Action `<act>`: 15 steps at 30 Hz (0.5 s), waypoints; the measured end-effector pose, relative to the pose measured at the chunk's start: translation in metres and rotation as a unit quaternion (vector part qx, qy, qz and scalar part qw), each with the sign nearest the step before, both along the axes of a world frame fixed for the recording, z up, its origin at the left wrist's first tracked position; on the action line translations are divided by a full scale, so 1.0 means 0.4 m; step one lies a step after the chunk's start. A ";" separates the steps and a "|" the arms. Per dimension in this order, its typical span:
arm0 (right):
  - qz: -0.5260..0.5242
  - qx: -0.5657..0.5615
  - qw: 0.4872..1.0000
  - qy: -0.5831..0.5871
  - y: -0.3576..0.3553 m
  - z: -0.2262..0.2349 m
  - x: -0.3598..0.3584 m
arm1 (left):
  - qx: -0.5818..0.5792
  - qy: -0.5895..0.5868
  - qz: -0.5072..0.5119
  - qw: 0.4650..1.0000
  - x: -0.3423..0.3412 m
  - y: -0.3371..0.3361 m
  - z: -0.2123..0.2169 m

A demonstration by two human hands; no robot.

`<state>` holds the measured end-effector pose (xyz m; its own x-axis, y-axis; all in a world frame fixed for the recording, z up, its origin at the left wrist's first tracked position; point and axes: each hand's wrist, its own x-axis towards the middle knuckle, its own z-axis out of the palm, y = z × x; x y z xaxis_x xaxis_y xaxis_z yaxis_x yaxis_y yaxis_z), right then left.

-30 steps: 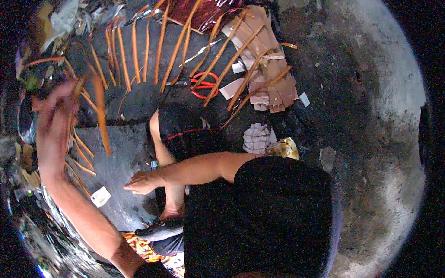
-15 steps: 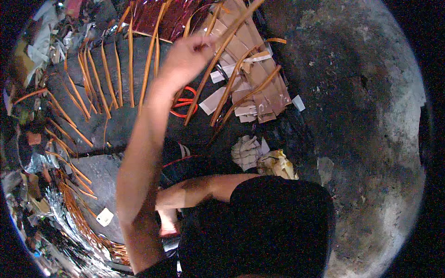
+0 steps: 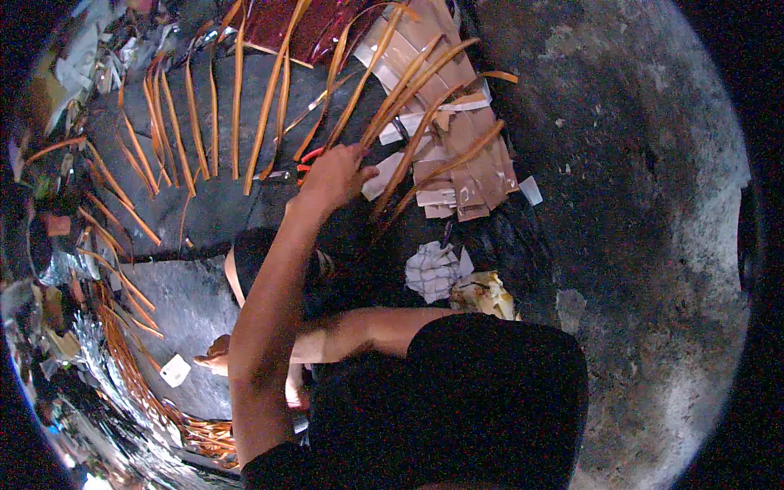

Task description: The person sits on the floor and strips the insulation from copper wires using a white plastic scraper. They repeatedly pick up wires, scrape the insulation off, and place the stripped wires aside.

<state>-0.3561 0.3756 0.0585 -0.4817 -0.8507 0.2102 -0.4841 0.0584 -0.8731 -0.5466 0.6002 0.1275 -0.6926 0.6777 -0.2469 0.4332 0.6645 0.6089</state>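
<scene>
My left hand point(image 3: 333, 181), its arm rising from the lower left, is closed at the lower ends of thin orange-brown strips point(image 3: 402, 91); at least one strip runs into its fingers. More such strips point(image 3: 193, 122) lie side by side to its left. Just beside the hand are scissors point(image 3: 309, 157) with red handles, partly covered by it. Behind my left forearm, my right arm reaches leftward. My right hand point(image 3: 214, 361) shows only in part past that forearm, a finger stretched out, with nothing plainly held. A small white card point(image 3: 175, 371) is close to its fingertips.
Flattened brown cardboard point(image 3: 478, 175) lies under some strips. A dark red shiny sheet point(image 3: 302, 28) is at the top. Crumpled checked paper point(image 3: 433, 271) and a yellowish wrapper point(image 3: 487, 294) lie near my right shoulder. Bundled strips point(image 3: 131, 367) and scraps line the left edge.
My left hand has come down and nearer to me, to the lower ends of the strips. More strips now lie on the upper cardboard. My right hand now shows past the left forearm.
</scene>
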 end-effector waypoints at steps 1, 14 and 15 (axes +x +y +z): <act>-0.001 0.003 1.000 -0.001 0.001 -0.002 -0.004 | 0.056 0.016 -0.024 0.998 0.022 -0.019 0.034; 0.039 0.060 0.997 -0.023 -0.080 0.039 -0.040 | 0.470 0.084 -0.024 0.878 0.517 -0.606 0.551; 0.026 0.029 0.999 -0.001 -0.097 0.018 -0.014 | 0.440 0.148 0.037 0.885 0.574 -0.655 0.560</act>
